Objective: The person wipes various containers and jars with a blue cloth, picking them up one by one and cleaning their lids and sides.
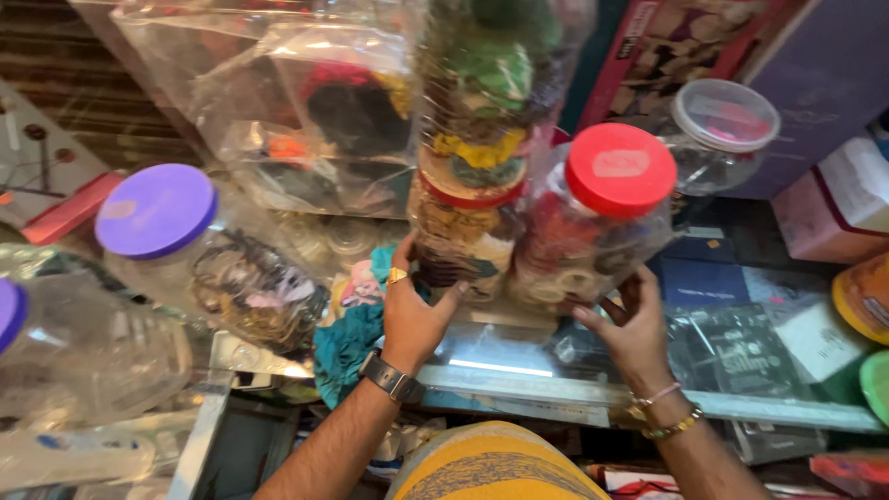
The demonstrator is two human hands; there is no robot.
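left: gold ring, dark wristwatch point(393, 378) | right: pink, gold bracelets point(663, 412)

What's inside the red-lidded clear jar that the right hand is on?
The red-lidded jar holds packed rings, bangle-like, in red, white and darker colours. The red lid covers the top layer, and the right hand hides the jar's base, so the count is unclear.

A clear plastic jar point(593, 241) with a red lid point(620, 169) stands right of frame centre, tilted a little, packed with mixed bangles. Just left of it, touching, rises a tall clear-wrapped stack of bangles point(472, 157), green, yellow and brown, reaching the top edge.
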